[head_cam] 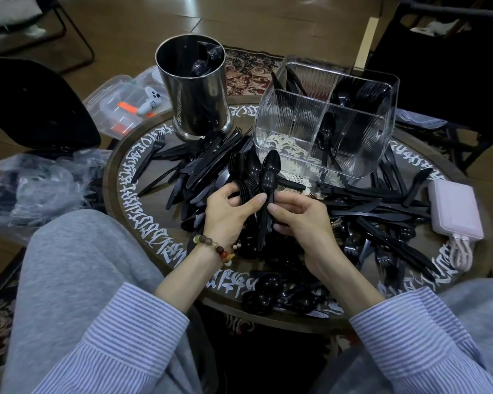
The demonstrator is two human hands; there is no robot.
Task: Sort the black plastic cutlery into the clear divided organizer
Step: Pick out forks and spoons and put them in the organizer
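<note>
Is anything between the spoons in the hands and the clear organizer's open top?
Nothing visible blocks the way. Both hands, left and right, hold the bunch of spoons just in front of the clear organizer. Its top is open; loose cutlery lies only on the table below.

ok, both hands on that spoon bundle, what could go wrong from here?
1. The spoons are fanned between the left hand and right hand; one could slip into the mixed pile.
2. The organizer already holds cutlery; the bundle might snag on a divider.
3. Forks near the table edge could get knocked off.
</note>
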